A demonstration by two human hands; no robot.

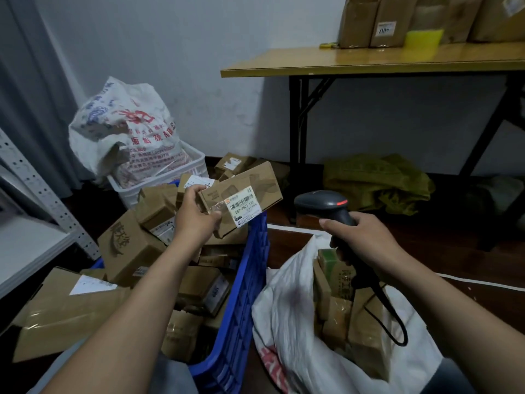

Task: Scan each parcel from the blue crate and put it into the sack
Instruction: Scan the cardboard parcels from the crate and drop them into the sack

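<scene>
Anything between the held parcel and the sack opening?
No fixed obstacle. The parcel, held by the left hand above the right rim of the blue crate, has open air to the sack. Only the right hand holding the scanner hovers over its mouth, cable draping inside.

- We are in a small parcel room, where parcels get sorted and sent out.
- A blue crate [250,280] is heaped with brown cardboard boxes [130,245].
- One parcel [255,180] has a white barcode label [243,207], and a black scanner [326,206] with a red light is near it.
- A white sack [284,322] has more boxes in it.
- Taped boxes [386,27] sit on a wooden table [312,64].
- A grey metal shelf [37,191] stands at the side.
</scene>
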